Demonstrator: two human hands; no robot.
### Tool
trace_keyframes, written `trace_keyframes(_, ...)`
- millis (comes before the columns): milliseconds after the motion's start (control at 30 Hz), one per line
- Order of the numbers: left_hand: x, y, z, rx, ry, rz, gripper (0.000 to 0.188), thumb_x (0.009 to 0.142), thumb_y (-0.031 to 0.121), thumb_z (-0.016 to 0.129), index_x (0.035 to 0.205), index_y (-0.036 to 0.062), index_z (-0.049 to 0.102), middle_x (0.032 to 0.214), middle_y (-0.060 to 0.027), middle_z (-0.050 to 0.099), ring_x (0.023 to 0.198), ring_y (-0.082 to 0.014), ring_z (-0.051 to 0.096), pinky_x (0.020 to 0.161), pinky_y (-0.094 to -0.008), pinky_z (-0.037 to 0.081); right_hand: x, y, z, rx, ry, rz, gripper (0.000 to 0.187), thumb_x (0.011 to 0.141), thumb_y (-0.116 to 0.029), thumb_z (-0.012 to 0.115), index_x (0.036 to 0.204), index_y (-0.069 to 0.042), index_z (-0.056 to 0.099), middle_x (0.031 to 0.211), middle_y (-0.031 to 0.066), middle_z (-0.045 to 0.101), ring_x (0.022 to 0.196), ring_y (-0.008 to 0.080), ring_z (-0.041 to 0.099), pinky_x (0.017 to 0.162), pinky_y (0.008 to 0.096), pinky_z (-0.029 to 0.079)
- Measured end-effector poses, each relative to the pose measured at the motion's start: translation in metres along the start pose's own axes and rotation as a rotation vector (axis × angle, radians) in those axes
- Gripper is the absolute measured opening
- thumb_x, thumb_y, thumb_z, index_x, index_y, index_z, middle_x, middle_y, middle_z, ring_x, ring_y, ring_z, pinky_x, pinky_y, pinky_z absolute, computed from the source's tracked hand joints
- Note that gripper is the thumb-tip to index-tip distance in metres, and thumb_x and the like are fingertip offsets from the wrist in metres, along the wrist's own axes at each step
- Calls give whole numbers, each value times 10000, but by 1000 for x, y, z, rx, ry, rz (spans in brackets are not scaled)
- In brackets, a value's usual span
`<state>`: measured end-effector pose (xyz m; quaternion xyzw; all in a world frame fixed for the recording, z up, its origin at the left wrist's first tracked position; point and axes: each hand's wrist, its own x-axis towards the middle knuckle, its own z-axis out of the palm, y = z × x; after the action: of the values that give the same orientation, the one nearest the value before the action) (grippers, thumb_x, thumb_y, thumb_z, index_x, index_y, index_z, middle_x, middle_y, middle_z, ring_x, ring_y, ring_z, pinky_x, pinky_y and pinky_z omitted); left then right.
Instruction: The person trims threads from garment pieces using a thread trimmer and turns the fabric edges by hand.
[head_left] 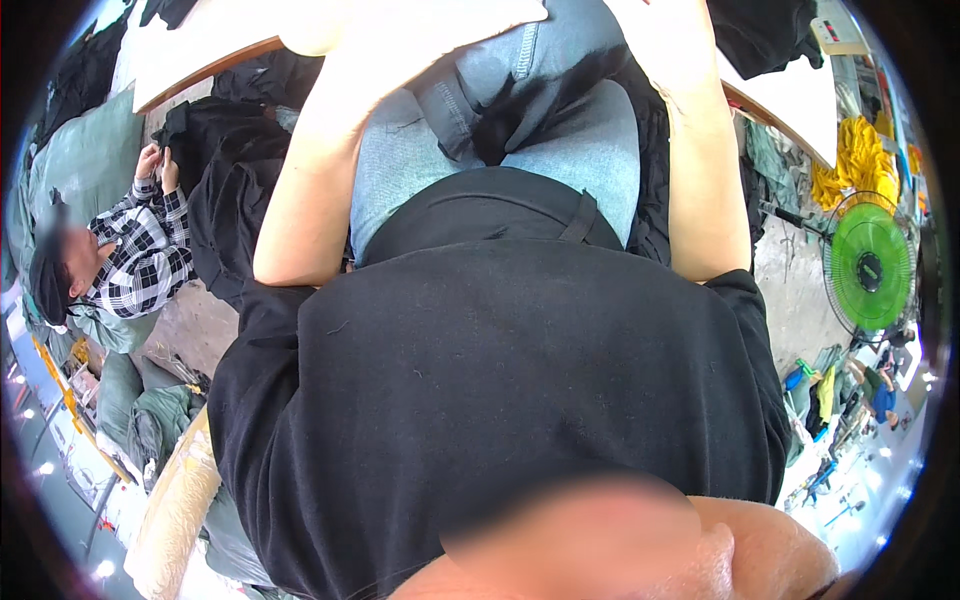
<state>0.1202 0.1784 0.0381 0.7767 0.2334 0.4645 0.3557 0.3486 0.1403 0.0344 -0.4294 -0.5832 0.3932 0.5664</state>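
A blue-grey denim garment (490,75) with a pale stitched seam lies bunched over my lap and runs up to the top edge. My left hand (480,18) reaches across from the left, beside the upper part of the denim. It is overexposed and cut off by the picture's edge, so its grip does not show. On the right side of the denim, my right hand (655,30) is also cut off at the top, with its fingers out of sight. Whether either hand holds the cloth cannot be made out.
White table parts (200,45) with brown edges flank me. Black cloth (235,170) is heaped at the left, near a person in a checked shirt (140,250) handling dark fabric. To the right stand a green fan (870,265) and a yellow cloth pile (858,165).
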Motion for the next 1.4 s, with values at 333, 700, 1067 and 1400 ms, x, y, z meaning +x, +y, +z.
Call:
trace_keyframes(333,6,-3,2,55,10,132,491,750,110,918,1174,3,694,1072,-100,724,970,-194,697,861,-334,570,1,5,-1,3,44,-50,200,950,112,591,1078,-26,526,976,9,621,923,93,622,862,237,496)
trace_keyframes(700,-4,8,2,-109,-4,-105,450,786,78,884,1189,-4,703,1100,-100,745,989,-176,706,887,-320,577,1,16,3,-41,45,-57,166,962,86,590,1012,-50,510,934,-10,603,879,79,592,831,232,476)
trace_keyframes(1067,-7,15,8,-273,-17,-210,427,824,46,843,1224,-6,702,1142,-97,743,1026,-175,701,923,-315,568,-5,11,-6,-241,83,-3,151,965,15,640,918,-62,519,872,-30,593,815,55,543,732,230,449)
trace_keyframes(1400,-74,8,9,-324,265,-442,312,900,148,771,1160,2,680,1040,-46,703,943,-122,649,889,-277,509,-120,-36,74,-176,268,-185,126,928,17,728,1021,-5,645,893,53,691,837,115,684,743,247,540)
